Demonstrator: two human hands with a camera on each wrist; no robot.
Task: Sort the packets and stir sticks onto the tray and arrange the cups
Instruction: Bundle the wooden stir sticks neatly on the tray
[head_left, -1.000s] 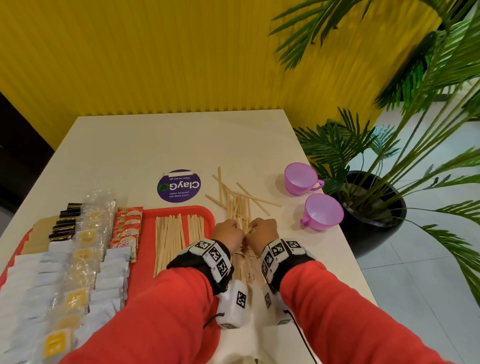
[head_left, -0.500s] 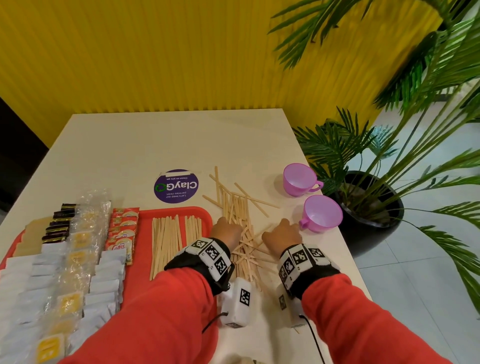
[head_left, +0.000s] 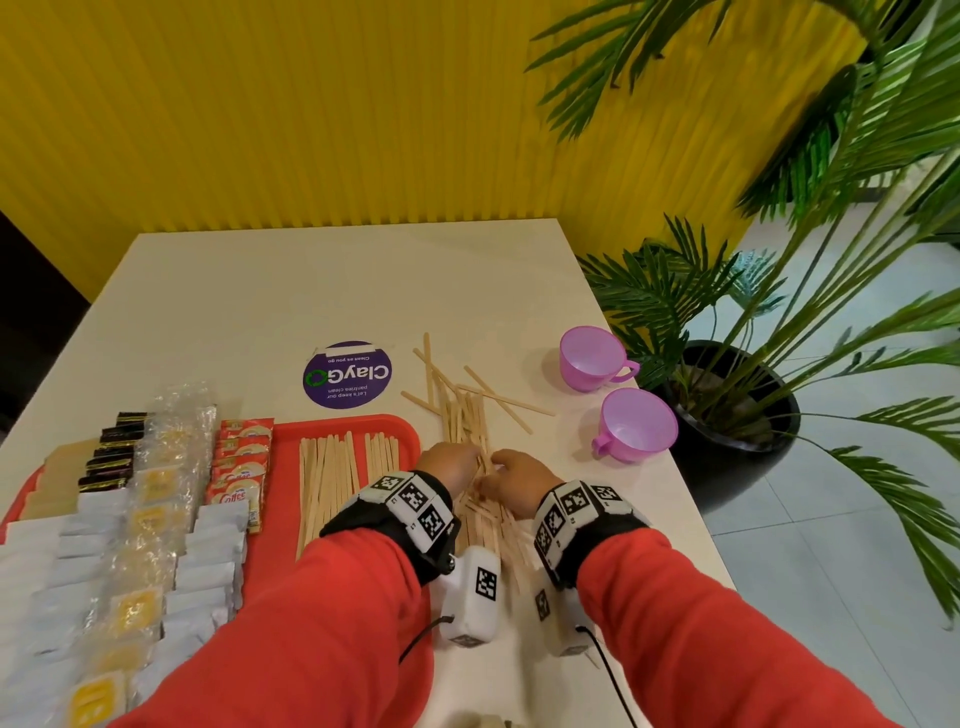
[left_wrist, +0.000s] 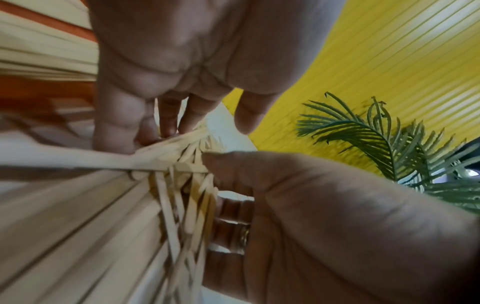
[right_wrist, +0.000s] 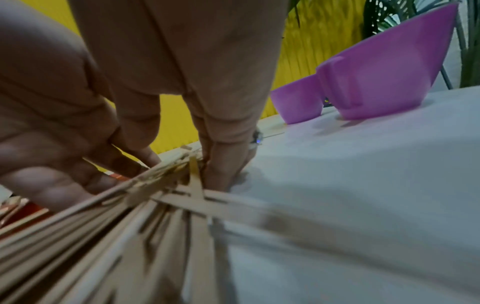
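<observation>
A loose pile of wooden stir sticks (head_left: 462, 415) lies on the table just right of the red tray (head_left: 363, 423). My left hand (head_left: 449, 465) touches the near part of the pile with fairly straight fingertips (left_wrist: 166, 131), its thumb held apart. My right hand (head_left: 519, 480) grips the same sticks (left_wrist: 182, 197), thumb on top and ringed fingers (right_wrist: 223, 164) down their right side. On the tray lie two neat rows of sticks (head_left: 332, 478) and columns of packets (head_left: 156, 499). Two purple cups (head_left: 592, 358) (head_left: 636, 431) stand upright to the right.
A round purple sticker (head_left: 348, 374) is on the table beyond the tray. The table's right edge (head_left: 691, 519) runs close past the cups, with a potted palm (head_left: 727, 415) on the floor beside it. A yellow ribbed wall stands behind.
Half a second ago my right hand had swung out right toward the near cup; it is now back against my left hand, with the near sticks pushed together.
</observation>
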